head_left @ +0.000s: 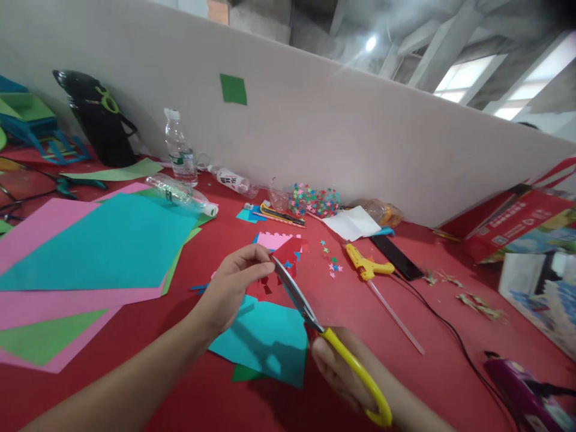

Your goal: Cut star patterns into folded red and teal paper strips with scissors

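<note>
My right hand (pixel 335 366) grips a pair of scissors (pixel 294 294) with yellow handles, blades pointing up and left. The blades look nearly together. Their tips reach the fingertips of my left hand (pixel 231 282), whose thumb and forefinger are pinched around something too small to make out. Below and behind the hands lie red paper scraps (pixel 263 290) and a pink sheet (pixel 272 241) with a notched edge. A turquoise sheet (pixel 270 339) rests under the hands, over a piece of green paper (pixel 245 373). Small paper stars (pixel 333 265) are scattered right of the scraps.
Colored sheets (pixel 103 246) are stacked at left, with a plastic bottle (pixel 182 195) lying on them. A yellow glue gun (pixel 366 262) and black phone (pixel 396 257) lie right. A cutter knife (pixel 281 216) and star-filled bottle (pixel 315 200) lie near the white partition (pixel 288 120).
</note>
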`<state>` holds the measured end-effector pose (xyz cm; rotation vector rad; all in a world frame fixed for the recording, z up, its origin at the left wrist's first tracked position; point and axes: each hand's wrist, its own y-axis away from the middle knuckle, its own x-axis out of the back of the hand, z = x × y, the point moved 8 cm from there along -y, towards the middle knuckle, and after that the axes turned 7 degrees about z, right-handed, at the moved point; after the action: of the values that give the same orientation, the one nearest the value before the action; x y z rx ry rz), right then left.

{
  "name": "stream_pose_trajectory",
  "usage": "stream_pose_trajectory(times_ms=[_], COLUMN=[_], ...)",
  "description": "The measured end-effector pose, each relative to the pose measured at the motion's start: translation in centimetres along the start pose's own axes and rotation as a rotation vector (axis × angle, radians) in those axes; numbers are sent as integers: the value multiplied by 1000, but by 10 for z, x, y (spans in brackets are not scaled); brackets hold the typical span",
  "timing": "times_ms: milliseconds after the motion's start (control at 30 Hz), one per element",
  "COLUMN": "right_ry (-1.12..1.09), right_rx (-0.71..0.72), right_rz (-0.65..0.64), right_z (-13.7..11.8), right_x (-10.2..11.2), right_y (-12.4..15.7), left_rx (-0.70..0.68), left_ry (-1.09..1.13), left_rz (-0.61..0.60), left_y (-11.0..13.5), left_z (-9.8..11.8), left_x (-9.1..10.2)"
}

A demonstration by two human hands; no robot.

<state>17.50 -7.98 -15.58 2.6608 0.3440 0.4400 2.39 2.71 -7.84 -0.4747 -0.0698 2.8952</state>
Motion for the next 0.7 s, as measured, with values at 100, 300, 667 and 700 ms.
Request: stream_pose_trajectory(times_ms=[100, 300, 667, 700], right_ry=[-9, 0, -271, -320], right_rx=[40, 10, 300, 353], right_rz=[37, 26, 387, 382], right_z=[-2, -5, -33, -36], right_x=[4, 4, 41, 43], right_y=[0, -1, -10, -12], left_rx=[2, 0, 293, 348], left_ry=[-9, -20, 89, 94], left_rz=[2, 4, 4, -29], left_y=[0, -2, 9, 14], left_z=[1, 1, -31, -37], left_x=[0, 2, -9, -15])
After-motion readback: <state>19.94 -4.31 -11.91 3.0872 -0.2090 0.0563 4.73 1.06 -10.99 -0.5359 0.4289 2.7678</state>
